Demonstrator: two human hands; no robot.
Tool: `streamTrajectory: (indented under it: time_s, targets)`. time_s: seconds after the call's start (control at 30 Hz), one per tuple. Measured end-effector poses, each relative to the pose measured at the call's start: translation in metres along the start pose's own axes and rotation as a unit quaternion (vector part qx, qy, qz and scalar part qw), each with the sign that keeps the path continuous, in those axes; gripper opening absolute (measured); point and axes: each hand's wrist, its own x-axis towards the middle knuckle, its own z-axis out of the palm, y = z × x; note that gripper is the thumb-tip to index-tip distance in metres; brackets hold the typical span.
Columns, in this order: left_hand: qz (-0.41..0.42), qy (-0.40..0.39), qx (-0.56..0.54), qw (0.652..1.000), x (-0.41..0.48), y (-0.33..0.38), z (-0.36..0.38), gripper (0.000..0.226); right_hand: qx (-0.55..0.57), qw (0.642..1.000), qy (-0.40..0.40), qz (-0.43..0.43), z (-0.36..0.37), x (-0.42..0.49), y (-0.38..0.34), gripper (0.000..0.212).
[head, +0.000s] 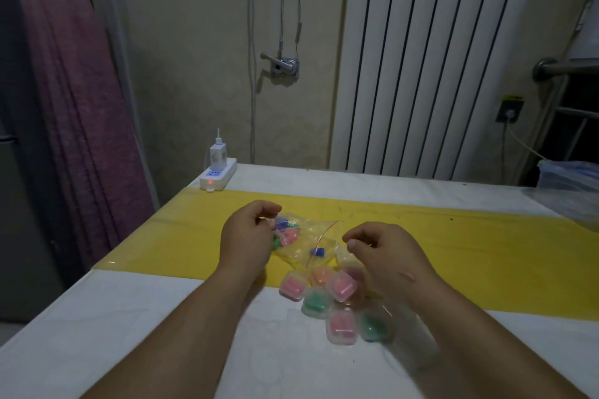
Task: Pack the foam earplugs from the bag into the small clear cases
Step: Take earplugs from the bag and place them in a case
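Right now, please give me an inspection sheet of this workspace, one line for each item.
Surface: white table with a yellow strip across it.
Job's things: clear bag of coloured earplugs lies on the strip; a cluster of small clear cases lies nearer the person, showing pink, orange and green inside.
Clutter: crumpled clear plastic at the table's right edge.
Grippers: left hand at the bag's left end; right hand pinches near the bag's mouth.
Cables: power strip with a charger plugged in; a wall socket with a white cord.
Surroundings: radiator, purple curtain.
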Motion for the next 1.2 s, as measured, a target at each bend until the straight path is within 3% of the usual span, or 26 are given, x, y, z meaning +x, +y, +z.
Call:
streamTrajectory:
  time_s: [0.13,0.3,0.43,0.53,0.77,1.2]
  targets:
    - [0.081,-0.01,0.172,0.982,0.001,-0.005,0.0,0.046,-0.067,0.994,-0.086,0.029,0.017,0.021,-0.002,0.025]
    - [0.114,-0.011,0.325,0.939,0.003,-0.011,0.002,0.036,-0.168,0.981,-0.096,-0.004,0.041,0.037,-0.008,0.024]
    - [0.088,0.001,0.327,0.941,0.005,-0.016,0.004,0.02,-0.225,0.973,-0.049,-0.027,0.052,0.045,-0.019,0.025]
    - [0.082,0.005,0.315,0.946,0.006,-0.016,0.005,0.013,-0.181,0.979,-0.077,-0.06,0.058,0.047,-0.028,0.024]
    - [0.084,0.007,0.289,0.954,0.007,-0.019,0.007,0.01,-0.169,0.974,-0.143,-0.051,0.072,0.057,-0.032,0.02]
    - [0.095,0.004,0.287,0.953,0.012,-0.03,0.009,0.009,-0.204,0.969,-0.121,-0.068,0.084,0.063,-0.036,0.01]
